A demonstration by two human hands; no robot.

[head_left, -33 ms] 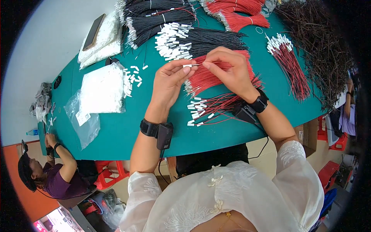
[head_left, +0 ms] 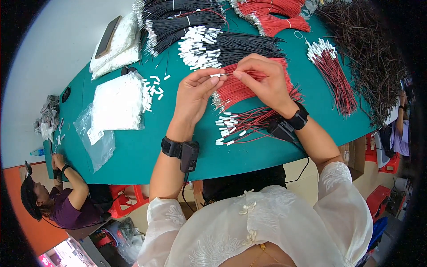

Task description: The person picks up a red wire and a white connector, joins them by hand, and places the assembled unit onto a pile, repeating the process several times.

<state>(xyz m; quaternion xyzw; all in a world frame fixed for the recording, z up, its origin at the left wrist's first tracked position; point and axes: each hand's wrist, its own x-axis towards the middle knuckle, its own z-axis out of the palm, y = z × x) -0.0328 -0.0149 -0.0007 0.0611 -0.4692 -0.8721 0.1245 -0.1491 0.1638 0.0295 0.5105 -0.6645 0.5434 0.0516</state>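
Note:
My left hand (head_left: 195, 91) pinches a small white connector housing (head_left: 215, 75) between thumb and forefinger. Facing it, my right hand (head_left: 266, 80) is closed on a thin wire (head_left: 226, 74), whose tip meets the housing; how far it is inserted I cannot tell. Beneath both hands lies a bundle of red wires (head_left: 249, 91) with bare metal ends. Behind it is a stack of black wires (head_left: 249, 44) with white housings (head_left: 198, 49) on their left ends. Closer to me, loose red wires (head_left: 253, 119) carry white housings too.
At left, a plastic bag of white housings (head_left: 116, 104) has several spilled beside it. A phone (head_left: 108, 36) rests on more bags. To the right are a red wire bundle (head_left: 336, 82) and a dark wire heap (head_left: 364, 49). Another person (head_left: 66, 200) sits at far left.

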